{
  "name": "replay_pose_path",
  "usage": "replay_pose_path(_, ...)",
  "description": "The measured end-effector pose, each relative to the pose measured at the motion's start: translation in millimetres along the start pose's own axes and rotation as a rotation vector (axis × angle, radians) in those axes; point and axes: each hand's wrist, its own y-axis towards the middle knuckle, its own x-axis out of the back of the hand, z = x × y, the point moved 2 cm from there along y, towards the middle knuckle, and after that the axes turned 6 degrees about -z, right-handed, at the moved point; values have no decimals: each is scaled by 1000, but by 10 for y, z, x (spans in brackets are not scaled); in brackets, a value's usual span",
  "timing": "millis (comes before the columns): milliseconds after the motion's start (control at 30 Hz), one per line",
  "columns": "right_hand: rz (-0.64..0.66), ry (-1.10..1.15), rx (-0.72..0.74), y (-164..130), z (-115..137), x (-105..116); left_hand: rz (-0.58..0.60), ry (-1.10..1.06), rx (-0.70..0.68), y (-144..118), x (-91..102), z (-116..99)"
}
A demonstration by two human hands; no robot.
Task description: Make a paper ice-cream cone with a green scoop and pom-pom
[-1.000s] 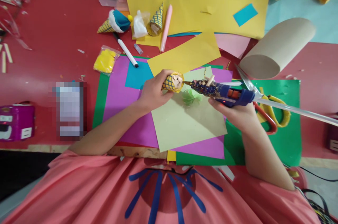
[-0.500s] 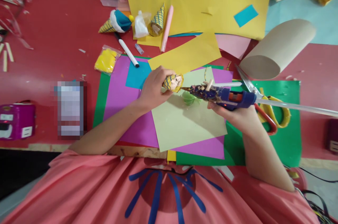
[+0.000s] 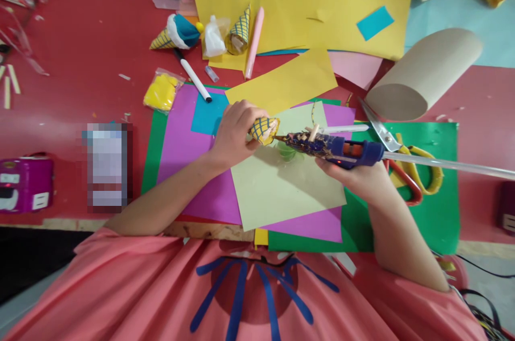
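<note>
My left hand (image 3: 235,134) grips a small yellow paper cone (image 3: 263,128) with a blue grid pattern, its open end turned right and stuffed with pale filling. My right hand (image 3: 360,176) holds a blue glue gun (image 3: 341,150), a clear glue stick trailing out of its back to the right. The gun's nozzle touches the cone's rim. Both are above a pale green sheet (image 3: 281,185) lying on purple and green paper. A small crumpled green piece (image 3: 287,150) sits under the nozzle.
Scissors with yellow and red handles (image 3: 406,164) lie right of the gun. A cardboard roll (image 3: 422,75) is at the back right. Two finished cones (image 3: 177,32), a marker (image 3: 195,81), a pink stick (image 3: 252,43), a yellow bag (image 3: 161,93) and yellow sheets (image 3: 314,3) lie behind.
My left hand has turned the cone slightly, so less of its filling shows. The glue gun has dropped a little, with its nozzle still at the cone's rim.
</note>
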Motion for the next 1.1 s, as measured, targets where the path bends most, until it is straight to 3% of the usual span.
replay_pose_path(200, -66, 15, -64, -1, -54, -4, 56, 37, 57, -13, -8, 2)
replay_pose_path(467, 12, 20, -10, -5, -7, -7, 99, 72, 97, 1, 5, 14)
replay_pose_path(700, 74, 38, 56, -21, -8, -27, 31, 94, 68, -4, 21, 2)
replay_pose_path(1100, 121, 89, 4, -47, -61, -37, 100, 93, 72, -5, 7, 7)
